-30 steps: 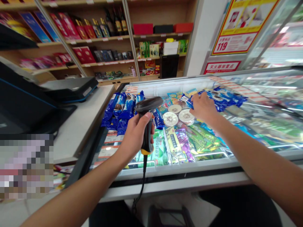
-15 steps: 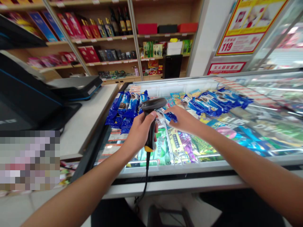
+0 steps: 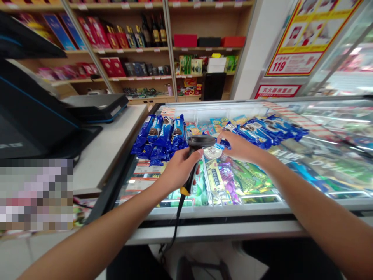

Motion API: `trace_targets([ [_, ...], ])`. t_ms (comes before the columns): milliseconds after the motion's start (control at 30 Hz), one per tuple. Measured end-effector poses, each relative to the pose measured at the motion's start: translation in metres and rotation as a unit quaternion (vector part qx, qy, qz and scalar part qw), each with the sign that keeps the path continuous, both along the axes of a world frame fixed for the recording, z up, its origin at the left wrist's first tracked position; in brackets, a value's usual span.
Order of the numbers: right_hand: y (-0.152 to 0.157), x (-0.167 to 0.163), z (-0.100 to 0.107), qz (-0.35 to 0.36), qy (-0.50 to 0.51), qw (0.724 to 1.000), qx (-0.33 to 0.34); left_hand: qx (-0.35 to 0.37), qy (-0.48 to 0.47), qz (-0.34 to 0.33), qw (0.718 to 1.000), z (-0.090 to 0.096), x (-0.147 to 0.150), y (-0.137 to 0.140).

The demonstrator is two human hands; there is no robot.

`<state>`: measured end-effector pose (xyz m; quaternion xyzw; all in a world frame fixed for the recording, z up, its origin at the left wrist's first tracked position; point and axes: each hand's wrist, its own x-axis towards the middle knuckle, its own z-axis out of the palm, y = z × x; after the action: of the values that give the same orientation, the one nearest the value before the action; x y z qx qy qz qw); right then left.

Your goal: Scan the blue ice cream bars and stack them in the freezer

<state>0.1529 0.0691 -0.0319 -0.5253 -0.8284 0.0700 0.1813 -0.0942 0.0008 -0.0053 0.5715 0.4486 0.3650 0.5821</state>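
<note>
My left hand is wrapped round the grip of a black barcode scanner with a yellow band at its base. The scanner's head points right, toward my right hand. Pinched in the fingers of that hand is a small blue cookie packet, mostly hidden by the hand. Below it, a pale round patch shows at the glass; I cannot tell what it is. Several blue cookie packets lie piled to the left on the freezer's glass top, and another row of blue packets lies to the right.
The chest freezer holds colourful bags under its glass. At left stands a counter with a black scale and a dark terminal. Shelves of boxes and bottles line the back. The scanner's cable hangs over the freezer's front edge.
My left hand has moved slightly right and tilted the scanner. My right hand has shifted a little to the right with the packet, and less of the packet shows now.
</note>
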Motion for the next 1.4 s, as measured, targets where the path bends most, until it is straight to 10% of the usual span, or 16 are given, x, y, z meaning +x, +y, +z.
trace_targets([
  [467,-0.001,-0.005,-0.014,-0.178,-0.101,0.962,0.181,0.115,-0.118,0.148,0.975,0.015,-0.011,0.001],
  [767,0.002,-0.111,0.015,0.004,0.274,0.960,-0.054,0.144,-0.151,0.195,0.958,0.022,-0.016,0.007],
  [967,0.017,-0.152,0.004,-0.059,0.247,0.967,0.008,0.141,-0.143,0.202,0.959,0.021,-0.017,0.010],
  [1200,0.022,-0.109,0.012,-0.060,0.376,0.924,-0.020,0.140,-0.149,0.182,0.962,0.020,-0.016,0.007],
  [1400,-0.010,-0.043,0.000,-0.013,0.066,0.982,0.179,0.120,-0.136,0.169,0.969,0.018,-0.014,0.007],
])
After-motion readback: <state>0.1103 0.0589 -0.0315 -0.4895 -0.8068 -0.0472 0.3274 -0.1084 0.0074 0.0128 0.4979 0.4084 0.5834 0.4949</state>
